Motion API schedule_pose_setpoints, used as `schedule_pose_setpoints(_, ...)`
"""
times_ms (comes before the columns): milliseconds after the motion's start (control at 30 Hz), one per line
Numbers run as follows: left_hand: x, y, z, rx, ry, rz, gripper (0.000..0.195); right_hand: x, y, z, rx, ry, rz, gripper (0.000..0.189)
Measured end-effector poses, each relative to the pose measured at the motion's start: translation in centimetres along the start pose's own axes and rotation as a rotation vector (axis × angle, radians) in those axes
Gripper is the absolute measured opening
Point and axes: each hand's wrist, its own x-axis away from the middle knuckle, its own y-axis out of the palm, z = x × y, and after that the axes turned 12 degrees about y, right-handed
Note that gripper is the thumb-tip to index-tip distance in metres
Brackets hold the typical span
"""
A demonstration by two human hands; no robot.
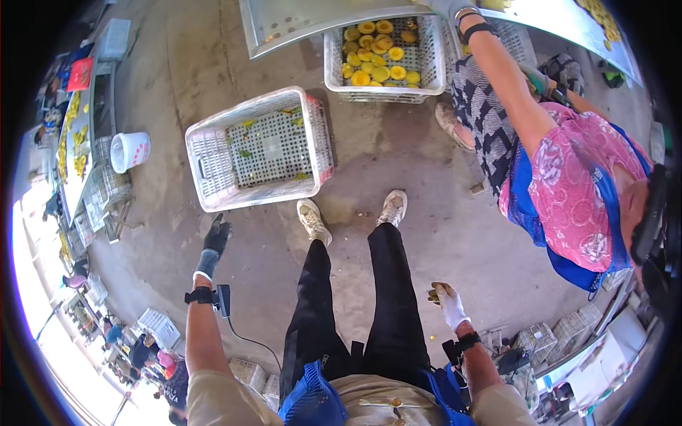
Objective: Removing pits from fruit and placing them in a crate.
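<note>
My left hand (217, 239), in a dark grey glove, hangs just below the near left corner of a white plastic crate (256, 202). It holds nothing, and its fingers point towards the crate. Only some green and yellow leaf scraps lie on the crate's perforated bottom. My right hand (446, 303), in a white glove with stained brownish fingers, hangs over the floor right of my legs. Its fingers are partly curled, and whether they are closed cannot be told. Farther off, a second crate (383, 91) holds many halved yellow fruits (380, 73).
A co-worker (575, 181) in a pink flowered top stands at right, one arm at the metal table (298, 32). A white bucket (129, 152) stands left, beside a long table with yellow fruit. Stacked crates (535, 341) are at lower right; several people are at lower left.
</note>
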Motion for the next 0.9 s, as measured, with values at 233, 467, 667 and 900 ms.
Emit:
schedule_pose_setpoints(233, 2.4, 0.2, -1.2, -0.007, 0.015, -0.019, 0.055, 0.2, 0.6, -0.5, -0.005, 0.02, -0.003, 0.033)
schedule_pose_setpoints(467, 4.0, 0.9, -2.7, -0.088, 0.004, -0.007, 0.051, -0.6, 0.8, -0.8, 0.019, -0.017, -0.01, 0.036)
schedule_pose_setpoints(667, 4.5, 2.5, -1.3, -0.045, 0.019, -0.042, 0.049, -1.2, -0.3, -0.8, -0.02, -0.039, -0.038, 0.035)
schedule_pose_setpoints(900, 3.6, 2.7, 2.8, -0.142, 0.035, -0.095, 0.047, -1.9, -1.2, -1.4, -0.093, -0.054, -0.043, 0.036)
